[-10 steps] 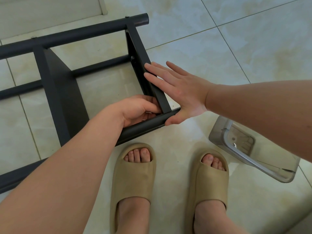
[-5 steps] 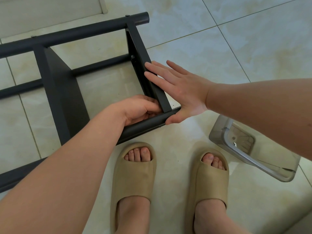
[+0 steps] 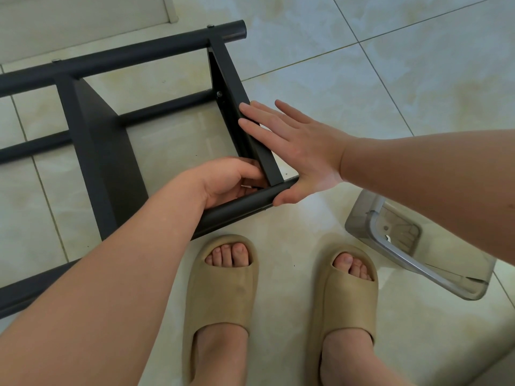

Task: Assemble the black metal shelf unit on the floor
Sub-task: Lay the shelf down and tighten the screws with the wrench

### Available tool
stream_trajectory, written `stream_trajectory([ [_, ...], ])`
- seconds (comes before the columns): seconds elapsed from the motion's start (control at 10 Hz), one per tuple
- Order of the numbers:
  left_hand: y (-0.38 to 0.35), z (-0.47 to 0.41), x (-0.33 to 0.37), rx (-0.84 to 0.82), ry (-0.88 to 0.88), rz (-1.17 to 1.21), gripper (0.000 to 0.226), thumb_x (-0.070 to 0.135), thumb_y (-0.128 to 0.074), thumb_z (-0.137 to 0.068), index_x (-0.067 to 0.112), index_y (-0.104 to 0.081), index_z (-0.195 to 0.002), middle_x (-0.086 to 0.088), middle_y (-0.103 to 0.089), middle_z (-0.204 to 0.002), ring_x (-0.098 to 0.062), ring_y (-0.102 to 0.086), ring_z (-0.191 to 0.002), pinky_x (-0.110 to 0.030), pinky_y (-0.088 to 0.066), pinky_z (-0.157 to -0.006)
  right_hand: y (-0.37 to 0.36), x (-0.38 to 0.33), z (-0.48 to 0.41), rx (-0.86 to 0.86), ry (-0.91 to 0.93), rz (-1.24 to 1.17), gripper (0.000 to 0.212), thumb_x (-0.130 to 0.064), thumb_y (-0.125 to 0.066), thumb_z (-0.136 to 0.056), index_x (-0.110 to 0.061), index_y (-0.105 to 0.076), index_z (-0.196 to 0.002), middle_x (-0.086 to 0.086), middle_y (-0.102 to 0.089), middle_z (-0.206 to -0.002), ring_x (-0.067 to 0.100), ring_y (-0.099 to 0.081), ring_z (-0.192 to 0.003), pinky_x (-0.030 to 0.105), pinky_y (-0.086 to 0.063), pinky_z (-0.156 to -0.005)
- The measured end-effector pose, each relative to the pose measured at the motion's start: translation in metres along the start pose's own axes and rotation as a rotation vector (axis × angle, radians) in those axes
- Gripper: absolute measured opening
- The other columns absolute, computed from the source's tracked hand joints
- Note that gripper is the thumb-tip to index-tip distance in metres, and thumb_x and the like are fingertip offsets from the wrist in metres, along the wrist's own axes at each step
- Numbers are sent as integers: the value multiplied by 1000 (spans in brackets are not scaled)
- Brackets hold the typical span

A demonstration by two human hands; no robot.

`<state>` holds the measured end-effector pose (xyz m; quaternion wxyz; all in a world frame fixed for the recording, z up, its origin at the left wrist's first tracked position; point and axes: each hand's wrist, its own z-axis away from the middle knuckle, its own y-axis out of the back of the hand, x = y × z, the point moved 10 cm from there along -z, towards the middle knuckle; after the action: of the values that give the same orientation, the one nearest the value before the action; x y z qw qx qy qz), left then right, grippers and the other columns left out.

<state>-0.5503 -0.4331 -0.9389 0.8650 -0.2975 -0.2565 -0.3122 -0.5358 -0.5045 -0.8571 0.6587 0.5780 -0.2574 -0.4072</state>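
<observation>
Head view: black metal shelf unit point(image 3: 111, 168) lies on its side on tiled floor point(image 3: 362, 79), in front of tan slippers point(image 3: 223, 288). Right hand point(image 3: 301, 149) flat, fingers straight, pressing end shelf panel point(image 3: 230, 79), thumb on near tube point(image 3: 239, 206) end. Left hand point(image 3: 228, 179) curled in the inner corner there; whether it grips anything, cannot tell. Clear plastic container point(image 3: 412, 263) on floor at right, contents unclear
</observation>
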Motion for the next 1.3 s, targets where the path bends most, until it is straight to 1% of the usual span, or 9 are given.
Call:
stream_trajectory([
  [0.1, 1, 0, 0, 35, -13, -126, 18, 5, -59, -90, 1, -73, -101, -13, -73, -92, -19, -70, -80, -35, -58, -81, -1, 0, 0, -6, -1, 1, 129, -88, -44, -71, -8, 1, -162, 15, 4, -169, 28, 4, -157, 49, 3, -126],
  [0.2, 2, 0, 2, 42, -35, -99, 20, 0, -60, -89, 6, -76, -79, -12, -72, -74, -17, -69, -65, -28, -58, -62, 0, -1, 0, 1, 0, 2, 128, -88, -44, -71, -8, 0, -161, 15, 3, -169, 29, 3, -157, 50, 2, -126],
  [0.3, 3, 0, 3, 53, -45, -76, 15, -3, -60, -89, 2, -72, -81, -16, -69, -74, -21, -67, -65, -28, -57, -61, 0, 0, 0, 0, 0, 3, 129, -89, -44, -72, -8, -1, -162, 15, 3, -169, 29, 3, -157, 50, 1, -126],
  [0.5, 5, 0, 3, 73, -38, -56, 12, -6, -57, -90, 0, -67, -87, -18, -57, -83, -25, -54, -72, -35, -47, -74, 0, -1, 0, 3, 0, -3, 128, -88, -44, -71, -7, -1, -161, 15, 3, -169, 28, 3, -157, 49, 2, -126],
  [0.8, 2, -1, 4, 18, -46, 5, 14, -9, -55, -89, 0, -65, -87, -18, -63, -82, -24, -61, -70, -33, -53, -72, 0, -1, 0, 7, 3, -3, 128, -88, -45, -72, -8, -1, -161, 15, 2, -169, 29, 3, -157, 48, 2, -126],
  [0.9, -4, 0, 2, -37, -18, 60, 16, -6, -53, -91, 1, -67, -91, -13, -72, -79, -21, -70, -70, -30, -59, -66, 0, 0, 0, 7, 3, 0, 128, -88, -44, -72, -8, -1, -161, 15, 2, -169, 29, 3, -157, 49, 2, -126],
  [1.0, -5, 1, -4, -46, 47, -22, 17, 8, -56, -93, 4, -71, -98, -11, -72, -86, -19, -69, -72, -28, -59, -67, 0, 0, 0, 6, 3, 4, 128, -88, -44, -72, -8, 0, -161, 15, 3, -169, 29, 3, -157, 49, 2, -126],
  [1.2, 0, 0, 0, 10, -20, -69, 18, 0, -60, -90, 7, -73, -80, -11, -69, -71, -18, -67, -61, -26, -55, -58, 0, 0, 0, 10, 4, -2, 128, -88, -45, -72, -8, 0, -161, 15, 3, -169, 29, 3, -157, 49, 2, -126],
  [1.3, 3, -2, 1, 33, -38, -74, 20, -3, -58, -90, 5, -72, -80, -16, -62, -77, -23, -60, -67, -29, -54, -65, 0, 0, 0, 7, 3, -2, 128, -88, -45, -72, -8, -1, -161, 15, 3, -169, 29, 2, -157, 49, 2, -126],
])
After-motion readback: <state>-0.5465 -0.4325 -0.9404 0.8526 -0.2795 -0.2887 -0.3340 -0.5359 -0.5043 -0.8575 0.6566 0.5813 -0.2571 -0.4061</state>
